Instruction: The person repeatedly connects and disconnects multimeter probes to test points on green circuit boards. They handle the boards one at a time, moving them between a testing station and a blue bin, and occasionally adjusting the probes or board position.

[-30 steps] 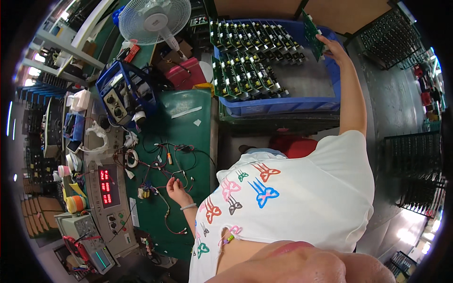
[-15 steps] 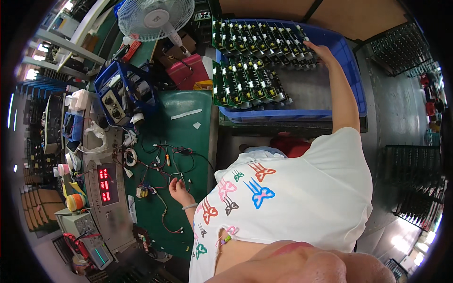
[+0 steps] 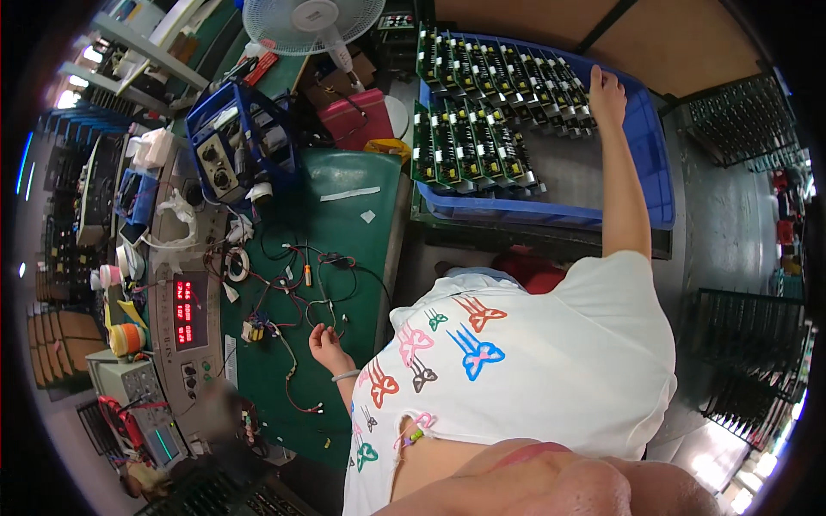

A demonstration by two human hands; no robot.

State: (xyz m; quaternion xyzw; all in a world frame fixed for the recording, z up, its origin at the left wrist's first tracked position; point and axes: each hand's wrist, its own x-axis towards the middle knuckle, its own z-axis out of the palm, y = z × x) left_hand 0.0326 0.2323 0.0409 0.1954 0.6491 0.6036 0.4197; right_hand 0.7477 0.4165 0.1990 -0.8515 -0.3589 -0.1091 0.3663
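My right hand point(image 3: 607, 98) is raised over the far right part of a blue plastic bin point(image 3: 657, 155). Its fingers are loosely bent and apart, with nothing seen in them. Just left of it ends the back row of green circuit boards point(image 3: 508, 77), which stand on edge, tilted, one behind another. A shorter front row of boards point(image 3: 469, 150) fills the bin's left side. My left hand point(image 3: 328, 349), a band at its wrist, hovers by the green work mat's right part. Its fingers are half curled and apart, close to thin cables point(image 3: 320, 288), and appear to hold nothing.
The green mat point(image 3: 361, 176) carries an orange-handled screwdriver point(image 3: 307, 275), a small transformer point(image 3: 252, 331) and paper scraps. Left stand a tester with red digits point(image 3: 185, 311), an oscilloscope point(image 3: 142, 387) and a blue tool frame point(image 3: 237, 142). A white fan point(image 3: 314, 15) is behind; board racks point(image 3: 740, 120) stand right.
My right hand has come away from the end board of the back row, its fingers loosening. My left hand stays nearly still. The view has shifted slightly.
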